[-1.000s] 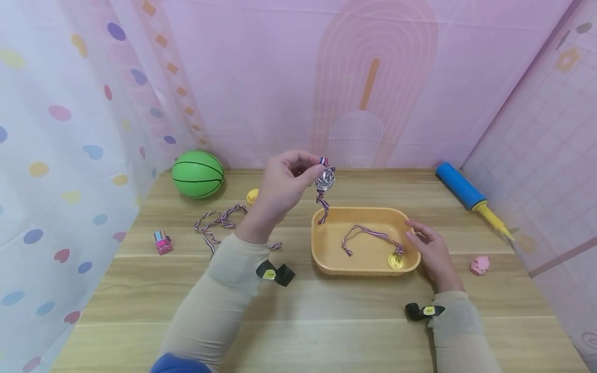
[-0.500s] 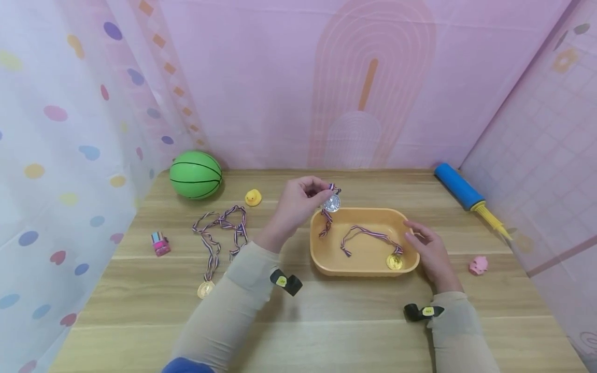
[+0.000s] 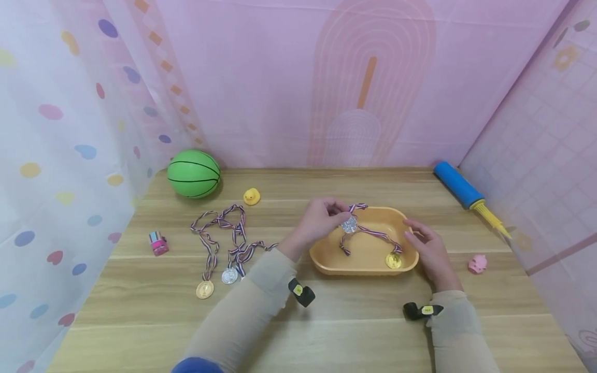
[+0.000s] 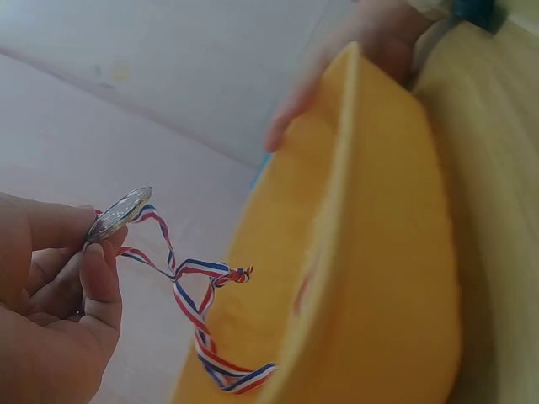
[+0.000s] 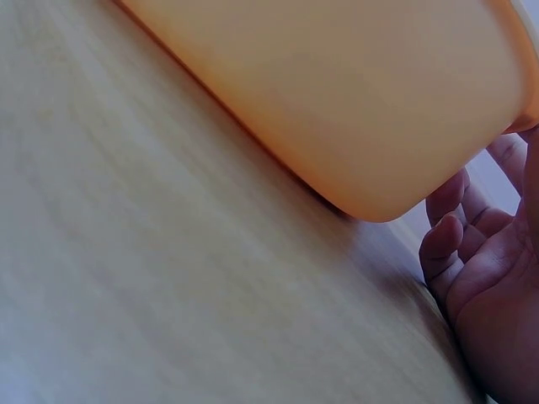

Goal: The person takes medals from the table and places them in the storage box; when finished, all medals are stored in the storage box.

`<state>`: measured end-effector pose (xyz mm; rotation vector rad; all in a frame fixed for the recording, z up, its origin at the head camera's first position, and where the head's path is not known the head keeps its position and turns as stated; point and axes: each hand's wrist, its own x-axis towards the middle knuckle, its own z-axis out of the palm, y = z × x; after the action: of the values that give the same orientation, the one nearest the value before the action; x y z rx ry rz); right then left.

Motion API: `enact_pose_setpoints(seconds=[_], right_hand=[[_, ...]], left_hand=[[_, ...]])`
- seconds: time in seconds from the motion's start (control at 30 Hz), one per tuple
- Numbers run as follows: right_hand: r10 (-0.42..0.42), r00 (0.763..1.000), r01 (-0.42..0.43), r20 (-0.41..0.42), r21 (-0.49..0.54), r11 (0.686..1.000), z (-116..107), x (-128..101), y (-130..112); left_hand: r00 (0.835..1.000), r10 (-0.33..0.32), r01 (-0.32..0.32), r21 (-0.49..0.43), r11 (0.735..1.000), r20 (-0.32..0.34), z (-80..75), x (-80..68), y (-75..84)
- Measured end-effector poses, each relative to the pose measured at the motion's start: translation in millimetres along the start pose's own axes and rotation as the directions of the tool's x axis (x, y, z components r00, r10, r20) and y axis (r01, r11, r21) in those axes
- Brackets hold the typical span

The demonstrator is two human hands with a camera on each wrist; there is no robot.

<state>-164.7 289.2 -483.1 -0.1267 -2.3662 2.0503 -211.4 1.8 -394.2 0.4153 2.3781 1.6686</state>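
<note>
My left hand [image 3: 322, 223] pinches a silver medal [image 3: 349, 224] between thumb and fingers, above the left part of an orange plastic basin [image 3: 364, 271]. In the left wrist view the medal's red, white and blue ribbon [image 4: 192, 307] dangles in twists beside the basin's rim. At the basin's right end, my right hand [image 3: 431, 254] holds the rim with thumb and forefinger; the right wrist view shows its other fingers [image 5: 442, 240] curled below, outside the wall. Inside the basin lies a gold medal [image 3: 394, 260] with its striped ribbon.
Left of the basin lie a gold-coloured medal [image 3: 204, 289] and a silver medal [image 3: 229, 276] with tangled ribbons. Behind them are a green ball [image 3: 193, 174] and a yellow duck [image 3: 252, 196]. A pink toy [image 3: 158, 243], a pink pig [image 3: 478, 264] and a blue pump [image 3: 459, 185] lie farther out.
My left hand has carried the silver medal right and down, from above the basin's back left corner to over its inside. The right hand stays at the basin's right end.
</note>
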Motion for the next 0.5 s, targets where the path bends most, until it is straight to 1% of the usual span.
enact_pose_setpoints(seconds=[0.13,0.2,0.37,0.5], right_hand=[[-0.007,1.000,0.007,0.001,-0.005,1.000,0.3,0.0,0.3],[-0.006,1.000,0.006,0.001,-0.003,1.000,0.0,0.3,0.9],[0.000,1.000,0.000,0.001,-0.006,1.000,-0.2,0.2,0.9],[0.016,1.000,-0.016,-0.002,-0.029,0.999,-0.4,0.6,-0.4]], left_hand=[[0.999,-0.019,0.016,0.055,0.998,0.042,12.7,4.5,-6.4],[0.998,-0.041,0.036,0.091,0.995,0.057,18.5,5.8,-7.8],[0.991,-0.096,0.085,0.116,0.990,0.088,32.1,8.5,-9.1],[0.990,-0.077,0.062,0.129,0.990,0.115,42.9,12.9,-10.6]])
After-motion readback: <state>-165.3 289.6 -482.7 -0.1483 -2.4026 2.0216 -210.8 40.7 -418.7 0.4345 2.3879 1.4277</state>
